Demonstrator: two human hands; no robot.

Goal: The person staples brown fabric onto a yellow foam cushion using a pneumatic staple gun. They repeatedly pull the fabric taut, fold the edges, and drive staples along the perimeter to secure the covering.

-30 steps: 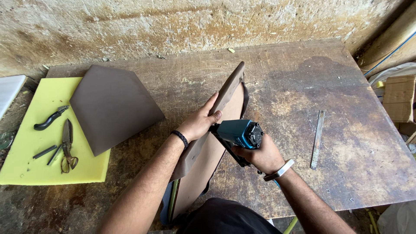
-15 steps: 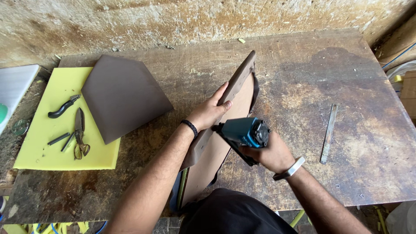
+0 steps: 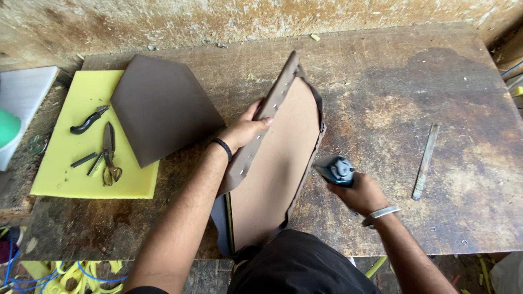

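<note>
From the head camera, looking down, the left hand [image 3: 243, 129] has its grip closed over the upper edge of a fabric-covered board [image 3: 278, 163], tipping it up on edge so the bare brown backing faces the person and the row of staples along the wrapped border sits within reach. The board leans from the worn wooden tabletop [image 3: 392, 98] down toward the person's lap, which seems to steady it. The right hand [image 3: 360, 194] is wrapped tight round a blue staple gun [image 3: 333, 169], held just beside the board's right edge, nose toward the folded fabric. Off to the left, well apart, a yellow foam pad [image 3: 71, 152] keeps pliers [image 3: 87, 121] and scissors [image 3: 110, 155] together, with a loose grey fabric panel [image 3: 163, 109] lying partly over it. A metal ruler [image 3: 425, 161] lies to the right.
</note>
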